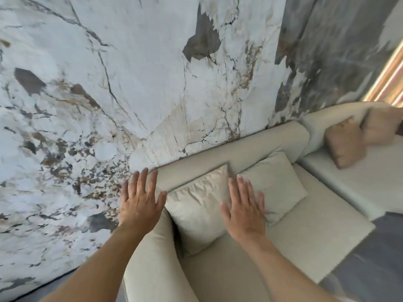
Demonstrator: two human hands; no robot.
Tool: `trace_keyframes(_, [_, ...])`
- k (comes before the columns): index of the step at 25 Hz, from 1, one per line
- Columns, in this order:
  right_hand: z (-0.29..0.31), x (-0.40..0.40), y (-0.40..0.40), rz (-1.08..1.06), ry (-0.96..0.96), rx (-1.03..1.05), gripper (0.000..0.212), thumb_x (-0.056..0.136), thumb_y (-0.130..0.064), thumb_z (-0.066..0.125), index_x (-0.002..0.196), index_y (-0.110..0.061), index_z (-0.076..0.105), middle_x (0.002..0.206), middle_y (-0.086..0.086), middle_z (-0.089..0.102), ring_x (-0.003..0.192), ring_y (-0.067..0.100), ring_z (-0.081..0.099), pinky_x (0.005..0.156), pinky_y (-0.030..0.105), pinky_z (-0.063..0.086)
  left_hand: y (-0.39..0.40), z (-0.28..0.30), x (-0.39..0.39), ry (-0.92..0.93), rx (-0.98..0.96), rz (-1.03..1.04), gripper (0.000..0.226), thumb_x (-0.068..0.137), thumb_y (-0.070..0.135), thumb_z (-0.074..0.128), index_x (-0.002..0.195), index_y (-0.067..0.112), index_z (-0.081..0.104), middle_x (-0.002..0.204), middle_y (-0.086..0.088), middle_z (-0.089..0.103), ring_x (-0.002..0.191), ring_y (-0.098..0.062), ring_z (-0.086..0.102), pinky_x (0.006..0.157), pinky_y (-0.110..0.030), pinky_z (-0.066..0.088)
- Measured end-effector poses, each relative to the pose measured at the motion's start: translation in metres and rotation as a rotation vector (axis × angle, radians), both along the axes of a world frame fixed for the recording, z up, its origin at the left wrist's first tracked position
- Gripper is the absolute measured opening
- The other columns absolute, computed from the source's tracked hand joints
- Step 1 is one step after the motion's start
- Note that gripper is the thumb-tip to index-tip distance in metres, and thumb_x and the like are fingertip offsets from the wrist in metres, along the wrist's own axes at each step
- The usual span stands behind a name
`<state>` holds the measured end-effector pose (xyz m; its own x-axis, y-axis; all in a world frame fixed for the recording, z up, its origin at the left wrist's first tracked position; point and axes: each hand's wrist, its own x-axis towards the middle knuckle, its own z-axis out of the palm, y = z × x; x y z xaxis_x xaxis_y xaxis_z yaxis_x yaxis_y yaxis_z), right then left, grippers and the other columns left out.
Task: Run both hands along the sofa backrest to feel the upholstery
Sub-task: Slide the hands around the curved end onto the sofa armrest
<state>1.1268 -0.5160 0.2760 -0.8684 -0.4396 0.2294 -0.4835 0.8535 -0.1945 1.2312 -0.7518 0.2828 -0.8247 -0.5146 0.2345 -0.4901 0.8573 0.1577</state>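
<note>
A cream sofa stands against a marble wall, and its rounded backrest (250,144) runs along the wall from centre to upper right. My left hand (140,201) is flat with fingers spread, held over the corner where the backrest meets the sofa's left arm (150,253). My right hand (245,208) is also flat and spread, in front of two cream cushions (196,205) (277,182) that lean on the backrest. I cannot tell whether either palm touches the fabric. Neither hand holds anything.
The marble wall (130,83) fills the left and top. The cream seat (305,236) extends right. A second sofa section (359,182) carries two tan cushions (344,142). Grey floor (370,258) lies at the lower right, and lit slats (390,79) glow at the far right.
</note>
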Motion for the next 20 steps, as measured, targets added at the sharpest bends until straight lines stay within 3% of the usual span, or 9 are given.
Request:
trace_keyframes(3, [0.000,0.020,-0.010,-0.159,-0.015,0.049,0.066,0.094,-0.050,0.025,0.151,-0.026,0.002,0.162,-0.001,-0.002,0.147,0.019,-0.006,0.111,0.042,-0.020,-0.026,-0.005,-0.015,0.003,0.031,-0.137,0.067,0.094,0.054,0.019,0.152,0.021,0.015,0.160,-0.008,0.019,0.148,-0.028,0.008,0.120,-0.049,0.004])
trace_keyframes(11, [0.010,0.069,0.002,-0.430,-0.033,0.087,0.064,0.090,-0.054,0.001,0.142,-0.030,-0.028,0.155,-0.009,-0.028,0.138,0.011,-0.032,0.107,0.039,-0.030,-0.008,0.008,-0.027,-0.042,0.017,-0.449,0.073,0.093,0.057,0.008,0.144,0.013,0.037,0.148,-0.016,0.042,0.137,-0.037,0.036,0.112,-0.057,0.028])
trace_keyframes(15, [0.007,0.086,0.018,-0.516,-0.023,0.057,0.064,0.090,-0.057,0.000,0.142,-0.030,-0.027,0.155,-0.008,-0.026,0.142,0.014,-0.025,0.111,0.042,-0.022,0.010,0.018,-0.024,-0.024,-0.041,-0.541,0.063,0.091,0.048,0.029,0.142,0.014,0.039,0.146,-0.015,0.045,0.135,-0.037,0.039,0.109,-0.058,0.034])
trace_keyframes(18, [0.008,0.096,0.011,-0.571,0.000,0.060,0.065,0.089,-0.058,-0.004,0.143,-0.029,-0.024,0.155,-0.006,-0.022,0.145,0.016,-0.016,0.113,0.044,-0.016,0.000,0.018,-0.020,-0.034,-0.076,-0.604,0.063,0.091,0.047,0.028,0.143,0.013,0.037,0.147,-0.015,0.043,0.137,-0.036,0.037,0.111,-0.056,0.031])
trace_keyframes(20, [0.010,0.103,0.001,-0.613,-0.014,0.080,0.064,0.087,-0.059,-0.009,0.140,-0.030,-0.029,0.154,-0.006,-0.025,0.144,0.017,-0.018,0.111,0.043,-0.022,-0.012,0.015,-0.025,-0.034,-0.079,-0.648,0.064,0.091,0.047,0.028,0.143,0.012,0.038,0.146,-0.015,0.044,0.136,-0.036,0.037,0.110,-0.056,0.031])
